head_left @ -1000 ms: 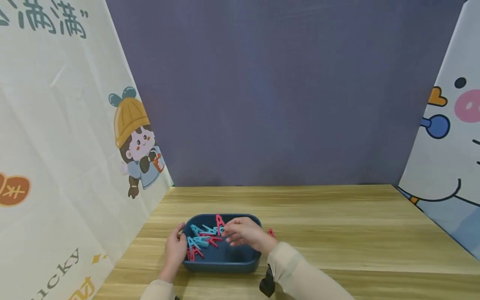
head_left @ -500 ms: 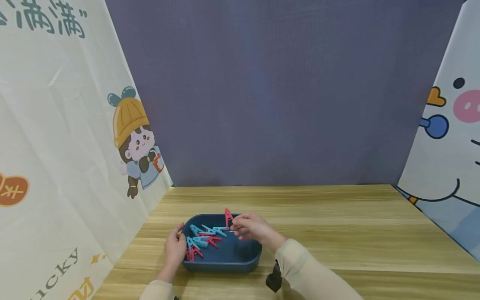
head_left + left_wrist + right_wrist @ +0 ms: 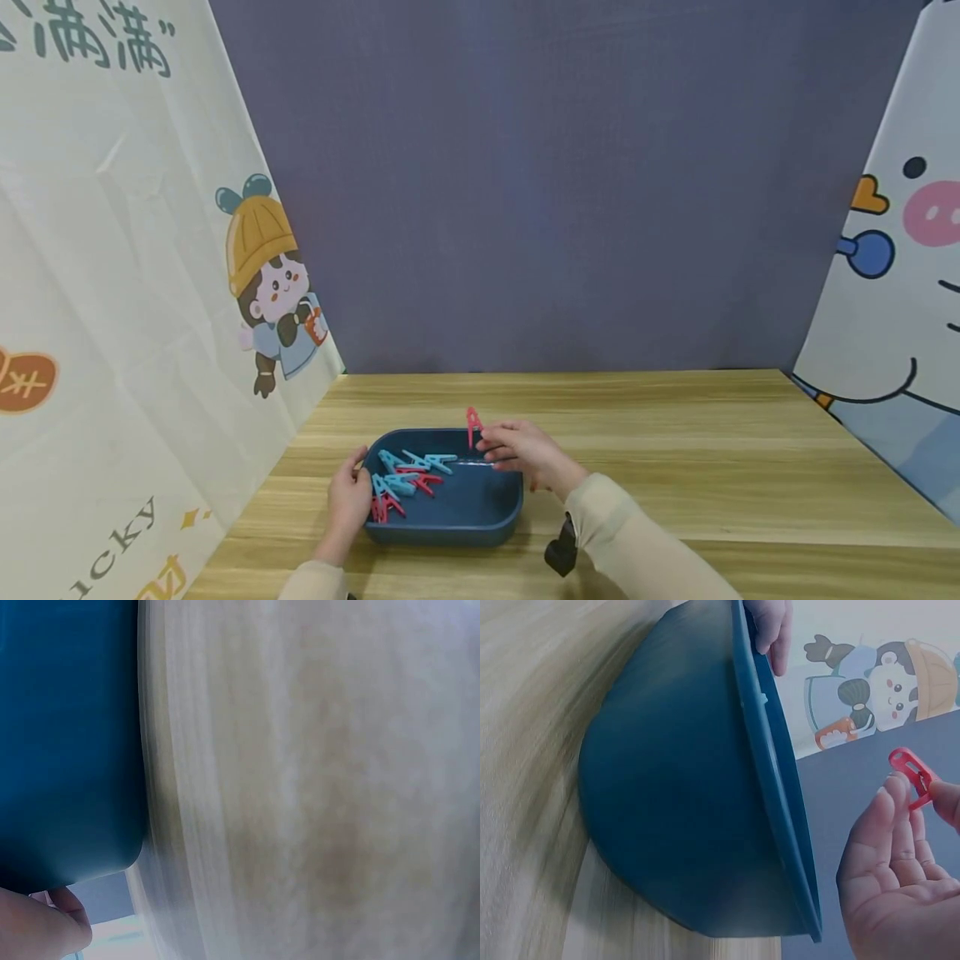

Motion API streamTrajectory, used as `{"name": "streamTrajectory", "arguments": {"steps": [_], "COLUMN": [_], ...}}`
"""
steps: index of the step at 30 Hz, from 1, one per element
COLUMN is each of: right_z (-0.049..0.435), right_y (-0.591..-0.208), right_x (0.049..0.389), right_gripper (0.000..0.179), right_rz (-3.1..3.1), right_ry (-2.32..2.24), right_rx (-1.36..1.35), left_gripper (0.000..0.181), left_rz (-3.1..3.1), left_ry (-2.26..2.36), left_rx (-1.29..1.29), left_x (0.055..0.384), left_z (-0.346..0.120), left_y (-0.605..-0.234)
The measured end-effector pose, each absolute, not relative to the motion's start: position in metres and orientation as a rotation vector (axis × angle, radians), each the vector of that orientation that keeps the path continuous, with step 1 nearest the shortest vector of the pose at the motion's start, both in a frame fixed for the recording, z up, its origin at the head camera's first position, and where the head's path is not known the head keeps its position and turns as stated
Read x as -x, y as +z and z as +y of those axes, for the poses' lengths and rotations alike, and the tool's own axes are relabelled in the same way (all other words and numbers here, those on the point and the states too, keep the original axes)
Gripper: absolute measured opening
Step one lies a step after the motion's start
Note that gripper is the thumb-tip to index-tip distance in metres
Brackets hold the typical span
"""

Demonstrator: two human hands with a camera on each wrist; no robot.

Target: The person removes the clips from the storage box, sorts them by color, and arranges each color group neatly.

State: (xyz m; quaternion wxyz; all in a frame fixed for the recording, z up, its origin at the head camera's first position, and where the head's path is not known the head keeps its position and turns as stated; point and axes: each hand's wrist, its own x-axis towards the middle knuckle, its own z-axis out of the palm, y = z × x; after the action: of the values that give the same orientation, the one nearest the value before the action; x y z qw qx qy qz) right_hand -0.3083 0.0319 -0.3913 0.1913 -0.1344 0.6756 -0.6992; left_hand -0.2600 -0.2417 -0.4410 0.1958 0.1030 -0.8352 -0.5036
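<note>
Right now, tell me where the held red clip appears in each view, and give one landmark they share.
Head: the clip, below centre, in the right hand.
Left wrist: not in it.
Right wrist: right side, near mid-height.
Shared landmark: the tub, low centre, upper left and centre left respectively.

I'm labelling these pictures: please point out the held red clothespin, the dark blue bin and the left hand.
Held red clothespin (image 3: 922, 765), right wrist view: on its body, near the middle.
Dark blue bin (image 3: 444, 536), head view: on its near outer wall.
Left hand (image 3: 350, 500), head view: on its back.
</note>
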Motion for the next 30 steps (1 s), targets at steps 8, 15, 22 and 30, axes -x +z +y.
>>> {"name": "streamTrajectory", "arguments": {"steps": [8, 15, 22, 30], "right_z": [0.04, 0.049, 0.061, 0.074], "right_y": [-0.389, -0.394, -0.398, -0.404], "right_x": [0.31, 0.313, 0.317, 0.323], "right_gripper": [0.034, 0.038, 0.037, 0.035], "right_rz": [1.901, 1.905, 1.908, 1.923], "right_ry": [-1.99, -2.007, -2.022, -2.044], "right_rx": [0.356, 0.295, 0.276, 0.25], "left_gripper": [0.04, 0.039, 0.04, 0.04], "left_rz": [-2.355, -2.356, -2.363, -2.356], "left_ry": [-1.421, -1.401, -1.417, -1.422], "left_rx": [-0.301, -0.299, -0.301, -0.303], "left_x": [0.259, 0.258, 0.259, 0.26], "left_z": [-0.243, -0.242, -0.242, -0.242], "left_y": [-0.44, -0.439, -0.439, -0.439]}}
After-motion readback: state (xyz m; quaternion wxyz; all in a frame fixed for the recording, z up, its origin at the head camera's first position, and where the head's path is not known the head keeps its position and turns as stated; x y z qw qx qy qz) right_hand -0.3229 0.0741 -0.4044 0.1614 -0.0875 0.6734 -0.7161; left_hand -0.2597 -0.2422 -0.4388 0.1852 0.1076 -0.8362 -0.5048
